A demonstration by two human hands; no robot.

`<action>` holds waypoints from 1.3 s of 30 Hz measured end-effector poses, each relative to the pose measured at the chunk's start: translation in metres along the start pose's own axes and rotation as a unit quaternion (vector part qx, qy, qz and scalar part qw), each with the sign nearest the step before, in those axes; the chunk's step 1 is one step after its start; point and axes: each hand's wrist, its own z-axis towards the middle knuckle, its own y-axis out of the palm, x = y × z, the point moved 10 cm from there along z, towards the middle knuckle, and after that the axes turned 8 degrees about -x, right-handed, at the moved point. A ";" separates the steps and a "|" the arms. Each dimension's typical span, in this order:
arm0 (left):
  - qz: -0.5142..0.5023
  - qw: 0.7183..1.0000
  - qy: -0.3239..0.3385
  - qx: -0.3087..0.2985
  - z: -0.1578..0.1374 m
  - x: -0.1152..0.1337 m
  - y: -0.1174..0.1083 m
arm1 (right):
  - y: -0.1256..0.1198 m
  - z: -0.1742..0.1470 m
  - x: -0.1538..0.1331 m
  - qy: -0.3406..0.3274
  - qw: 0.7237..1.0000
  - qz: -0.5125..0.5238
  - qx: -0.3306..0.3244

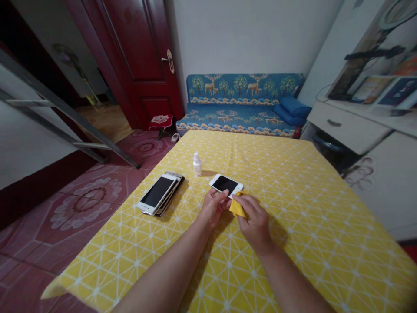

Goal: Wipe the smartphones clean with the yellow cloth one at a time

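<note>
The fingers of the left hand (212, 209) are closed on the near edge of a white phone (227, 184), the thumb lying over its front and the other fingers partly hidden below. The fingers of the right hand (256, 217) are pinched narrow on a folded yellow cloth (238, 209), which sits against the phone's near right corner, with one flap hanging down toward the bench. The phone is face up with a dark screen, its long side running from upper left to lower right; whether it rests on the bench or is held just above it, I cannot tell

Beyond the phone and a little to the left, a small white bottle (197, 166) stands upright. Farther left, well apart from both hands, lies a stack of phones (159, 192), the top one white and face up with a dark screen, the ones under it jutting out unevenly on the right. All of this is on the bench (276, 161), covered in a yellow cloth with white crossing lines

Past the far edge is a blue sofa (228, 111) patterned with deer and trees, folded blue cushions (292, 109) at its right end. A small red stool (160, 121) is near a dark red door (140, 56), and a white cabinet (348, 126) is on the right
</note>
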 end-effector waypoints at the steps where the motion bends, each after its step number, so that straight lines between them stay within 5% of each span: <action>1: 0.012 1.000 0.003 -0.008 0.000 0.001 0.001 | 0.000 0.000 0.002 0.002 1.000 -0.003 -0.007; 8: 0.104 0.992 -0.006 -0.068 -0.002 -0.003 0.012 | -0.028 -0.006 0.053 0.118 0.991 -0.001 0.067; 14: 0.082 0.991 -0.029 -0.097 -0.001 -0.010 0.015 | -0.042 -0.027 0.086 0.273 0.938 0.105 0.184; 23: 0.029 0.992 -0.062 -0.102 -0.001 -0.013 0.015 | -0.017 -0.002 0.004 0.021 0.996 0.072 0.051; 32: 0.175 0.968 -0.032 -0.177 -0.008 -0.012 0.036 | -0.044 -0.005 0.037 0.063 0.989 -0.014 0.133; 39: 0.373 0.912 0.052 -0.166 -0.015 -0.001 0.043 | -0.028 -0.003 0.043 0.073 0.992 -0.074 0.070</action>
